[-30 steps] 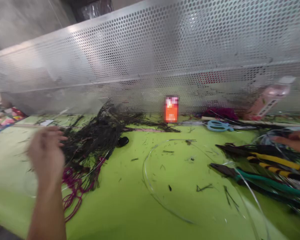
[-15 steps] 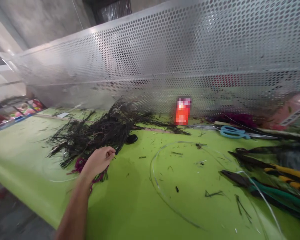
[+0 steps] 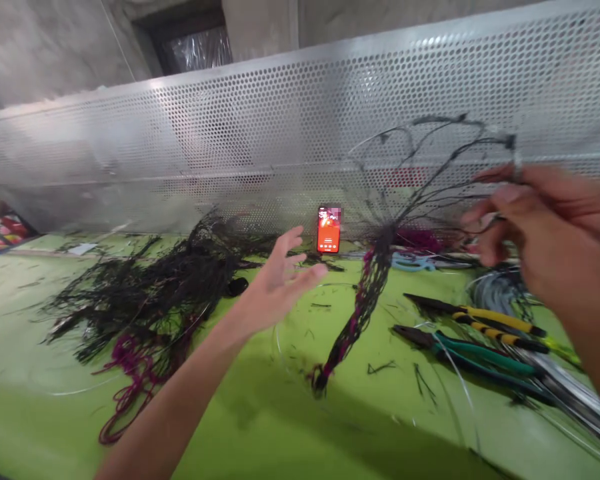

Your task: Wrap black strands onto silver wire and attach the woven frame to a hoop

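Note:
My right hand point(image 3: 545, 230) is raised at the right, fingers pinched on thin dark wire stems. From them hangs a black and magenta beaded strand point(image 3: 360, 310) that slants down to the green tabletop point(image 3: 260, 413). My left hand point(image 3: 280, 283) hovers open, fingers spread, just left of the strand and above a clear wire loop point(image 3: 280, 347). A tangled pile of black stems point(image 3: 165, 287) with magenta cord point(image 3: 130, 360) lies to the left of that hand.
Pliers with yellow-black handles point(image 3: 485, 317) and green handles point(image 3: 475, 357) lie at the right beside grey wire coils point(image 3: 500, 290). A phone with a red screen point(image 3: 329, 229) leans against the perforated metal panel point(image 3: 260, 133). Blue scissors point(image 3: 410, 262) lie behind the strand.
My right hand has come into view holding up the beaded strand. My left hand has left the black pile, moved right and opened.

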Motion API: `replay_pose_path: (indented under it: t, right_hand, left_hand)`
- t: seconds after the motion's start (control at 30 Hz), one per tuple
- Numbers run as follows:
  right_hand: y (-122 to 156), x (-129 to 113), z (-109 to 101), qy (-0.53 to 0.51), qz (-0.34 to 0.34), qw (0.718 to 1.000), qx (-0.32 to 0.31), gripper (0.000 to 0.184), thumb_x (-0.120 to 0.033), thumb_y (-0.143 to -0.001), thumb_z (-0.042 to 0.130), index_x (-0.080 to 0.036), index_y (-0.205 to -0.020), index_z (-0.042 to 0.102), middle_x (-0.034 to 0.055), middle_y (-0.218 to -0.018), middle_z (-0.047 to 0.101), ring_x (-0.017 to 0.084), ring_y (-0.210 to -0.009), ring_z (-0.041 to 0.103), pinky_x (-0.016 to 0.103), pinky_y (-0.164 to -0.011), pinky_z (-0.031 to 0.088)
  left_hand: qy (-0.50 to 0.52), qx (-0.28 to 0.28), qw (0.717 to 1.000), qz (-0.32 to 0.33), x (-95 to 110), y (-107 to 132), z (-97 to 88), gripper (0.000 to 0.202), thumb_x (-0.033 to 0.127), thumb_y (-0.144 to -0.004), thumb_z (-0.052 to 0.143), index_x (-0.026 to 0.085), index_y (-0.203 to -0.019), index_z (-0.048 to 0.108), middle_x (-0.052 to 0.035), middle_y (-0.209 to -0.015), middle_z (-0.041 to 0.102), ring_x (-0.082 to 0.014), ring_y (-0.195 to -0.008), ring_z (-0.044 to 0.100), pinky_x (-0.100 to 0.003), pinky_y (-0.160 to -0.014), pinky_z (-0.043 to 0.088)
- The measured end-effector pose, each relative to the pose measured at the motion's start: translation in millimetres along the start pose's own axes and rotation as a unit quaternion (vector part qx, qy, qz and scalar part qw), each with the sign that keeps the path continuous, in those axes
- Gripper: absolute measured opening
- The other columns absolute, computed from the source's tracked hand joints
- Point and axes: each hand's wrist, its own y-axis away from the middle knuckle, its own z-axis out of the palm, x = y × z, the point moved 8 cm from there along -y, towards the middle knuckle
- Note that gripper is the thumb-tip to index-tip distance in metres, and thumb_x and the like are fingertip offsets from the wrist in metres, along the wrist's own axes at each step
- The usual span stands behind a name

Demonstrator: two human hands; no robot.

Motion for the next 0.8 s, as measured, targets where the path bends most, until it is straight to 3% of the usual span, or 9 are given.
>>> replay_pose_path:
  t: [0.07, 0.13, 0.23, 0.3, 0.37, 0.5, 0.6, 0.7, 0.8]
  right_hand:
    - [-1, -18, 16, -0.024, -0.061, 0.998, -0.002, 0.025, -0.033, -0.102, 0.062, -0.021, -0.121, 0.074, 0.0009, -0.080, 0.071, 0.007, -0.040, 0.057, 0.021, -0.037, 0.044]
    - [2, -31, 21, 0.007, -0.122, 0.992, 0.028, 0.024, -0.029, -0.102, 0.062, -0.023, -0.120, 0.076, 0.0011, -0.081, 0.075, 0.010, -0.043, 0.064, 0.021, -0.038, 0.047]
    - [13, -42, 22, 0.083, -0.227, 0.968, 0.065, 0.028, -0.019, -0.096, 0.067, -0.032, -0.119, 0.078, -0.0025, -0.083, 0.079, 0.013, -0.060, 0.074, 0.022, -0.050, 0.053]
    - [20, -43, 26, 0.126, -0.293, 0.946, 0.053, 0.037, -0.013, -0.091, 0.070, -0.036, -0.120, 0.077, -0.0059, -0.082, 0.080, 0.014, -0.068, 0.076, 0.022, -0.056, 0.055]
    - [23, -39, 30, 0.152, -0.331, 0.931, 0.042, 0.044, -0.010, -0.091, 0.069, -0.036, -0.126, 0.074, -0.0062, -0.085, 0.081, 0.014, -0.071, 0.077, 0.023, -0.057, 0.055]
    - [24, -37, 27, 0.143, -0.356, 0.922, 0.058, 0.049, -0.005, -0.094, 0.066, -0.032, -0.135, 0.069, -0.0031, -0.090, 0.082, 0.013, -0.074, 0.078, 0.020, -0.059, 0.057]
    - [28, -41, 25, 0.113, -0.350, 0.929, 0.045, 0.051, -0.005, -0.093, 0.069, -0.036, -0.134, 0.069, -0.0049, -0.088, 0.081, 0.012, -0.075, 0.078, 0.018, -0.062, 0.059]
    - [40, -43, 28, 0.088, -0.324, 0.941, -0.033, 0.049, -0.006, -0.094, 0.069, -0.037, -0.131, 0.070, -0.0055, -0.094, 0.081, 0.012, -0.084, 0.079, 0.020, -0.074, 0.063]
    - [66, -39, 35, 0.054, -0.306, 0.939, -0.144, 0.046, -0.005, -0.097, 0.061, -0.035, -0.132, 0.069, -0.0030, -0.108, 0.080, 0.012, -0.100, 0.077, 0.023, -0.091, 0.062]
  left_hand:
    - [0.072, -0.074, 0.994, -0.032, 9, -4, 31.2, 0.096, 0.060, -0.096, 0.063, 0.030, -0.165, 0.003, -0.0199, -0.167, 0.030, -0.0318, -0.128, 0.062, -0.041, -0.090, 0.061]
    - [0.133, -0.134, 0.980, -0.057, 14, 0, 55.9, 0.095, 0.060, -0.098, 0.057, 0.023, -0.165, 0.000, -0.0248, -0.152, 0.050, -0.0286, -0.107, 0.072, -0.035, -0.071, 0.062]
    - [0.175, -0.169, 0.967, -0.070, 17, 10, 71.7, 0.075, 0.066, -0.103, 0.031, 0.021, -0.162, 0.023, -0.0198, -0.126, 0.069, -0.0177, -0.072, 0.070, -0.026, -0.053, 0.049]
    - [0.163, -0.159, 0.972, -0.068, 13, 13, 68.5, 0.072, 0.069, -0.103, 0.030, 0.021, -0.154, 0.043, -0.0141, -0.107, 0.073, -0.0120, -0.060, 0.059, -0.024, -0.051, 0.042]
    - [0.122, -0.120, 0.983, -0.061, 1, 9, 55.9, 0.063, 0.064, -0.102, 0.044, 0.022, -0.149, 0.050, -0.0091, -0.096, 0.072, -0.0109, -0.061, 0.054, -0.023, -0.055, 0.042]
    - [-0.022, -0.004, 0.998, -0.060, -48, -2, 19.8, 0.051, 0.041, -0.102, 0.061, 0.023, -0.148, 0.047, -0.0092, -0.120, 0.066, -0.0190, -0.096, 0.064, -0.035, -0.083, 0.056]
    - [-0.127, 0.015, 0.987, -0.098, -98, 0, 10.2, 0.039, 0.037, -0.099, 0.067, 0.018, -0.132, 0.059, -0.0106, -0.128, 0.062, -0.0246, -0.106, 0.065, -0.045, -0.091, 0.059]
    - [-0.181, 0.002, 0.978, -0.107, -133, 6, 15.6, 0.033, 0.036, -0.099, 0.068, 0.016, -0.125, 0.063, -0.0100, -0.126, 0.064, -0.0245, -0.107, 0.066, -0.045, -0.091, 0.059]
    - [-0.198, -0.016, 0.974, -0.113, -152, 9, 23.2, 0.028, 0.036, -0.101, 0.065, 0.017, -0.122, 0.064, -0.0089, -0.121, 0.066, -0.0224, -0.102, 0.068, -0.041, -0.087, 0.061]
